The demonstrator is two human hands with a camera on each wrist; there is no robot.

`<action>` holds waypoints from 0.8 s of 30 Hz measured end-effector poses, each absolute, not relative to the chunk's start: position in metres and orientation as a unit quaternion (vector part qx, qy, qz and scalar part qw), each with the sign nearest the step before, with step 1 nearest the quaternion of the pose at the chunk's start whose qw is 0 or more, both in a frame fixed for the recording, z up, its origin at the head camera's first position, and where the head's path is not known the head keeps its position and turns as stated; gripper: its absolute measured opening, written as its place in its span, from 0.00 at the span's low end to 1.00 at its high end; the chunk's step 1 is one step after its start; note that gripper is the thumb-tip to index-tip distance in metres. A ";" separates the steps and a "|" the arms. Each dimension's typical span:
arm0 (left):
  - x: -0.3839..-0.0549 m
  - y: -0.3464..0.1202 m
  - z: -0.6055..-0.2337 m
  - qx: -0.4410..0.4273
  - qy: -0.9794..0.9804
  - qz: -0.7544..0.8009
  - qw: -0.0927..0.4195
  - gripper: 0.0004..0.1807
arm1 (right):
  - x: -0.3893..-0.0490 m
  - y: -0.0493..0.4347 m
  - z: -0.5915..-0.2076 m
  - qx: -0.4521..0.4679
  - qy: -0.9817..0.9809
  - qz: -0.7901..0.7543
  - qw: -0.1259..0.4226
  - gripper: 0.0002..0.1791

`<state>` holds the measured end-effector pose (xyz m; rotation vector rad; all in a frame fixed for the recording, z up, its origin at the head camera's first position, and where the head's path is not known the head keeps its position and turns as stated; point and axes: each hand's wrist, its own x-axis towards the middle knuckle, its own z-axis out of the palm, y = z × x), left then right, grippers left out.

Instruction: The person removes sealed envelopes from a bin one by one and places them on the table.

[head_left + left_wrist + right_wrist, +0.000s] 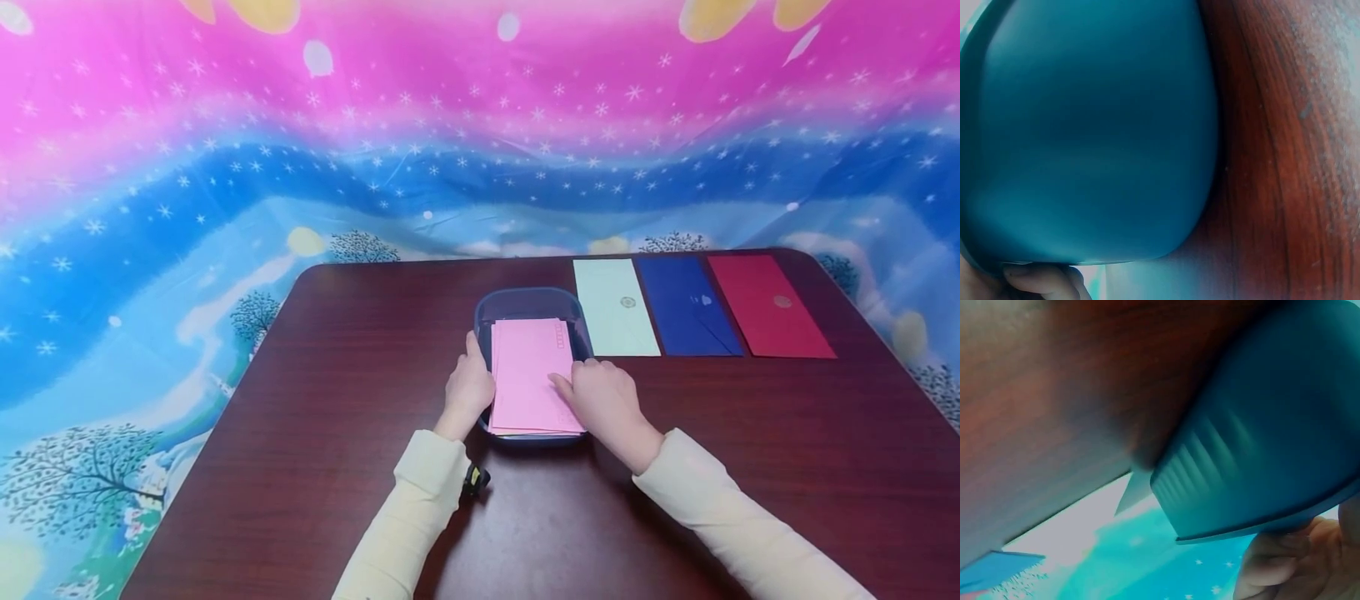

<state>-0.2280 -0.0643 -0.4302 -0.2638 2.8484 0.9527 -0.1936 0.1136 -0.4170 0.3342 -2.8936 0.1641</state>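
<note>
A printed cloth backdrop sweeps across the scene, pink above and blue below, snowflakes and little trees scattered over it; in front lies the counter, dark red-brown with a wood grain and rounded far corners; here come two cream sleeves, the left sleeve and the right sleeve, reaching in from the near edge; between them, on the counter, stands a blue container, its outer wall smooth in the left wrist view and showing a row of ribs in the right; inside it, the stack of pink envelopes, edges slightly out of line, a row of small boxes printed near the far right corner; over to the far right, three envelopes lie flat side by side, the white envelope just beside the container, then the blue envelope, then the red envelope; the right hand grips the container's right rim, thumb over the pink stack; the left hand holds the opposite rim, fingertips curled at its edge; and smallest, a black object with a yellow mark beside the left cuff.
</note>
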 end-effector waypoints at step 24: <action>-0.228 -0.065 -0.429 -0.086 0.943 0.314 0.068 0.39 | -0.194 0.109 -0.410 0.079 -0.994 0.058 0.038 0.27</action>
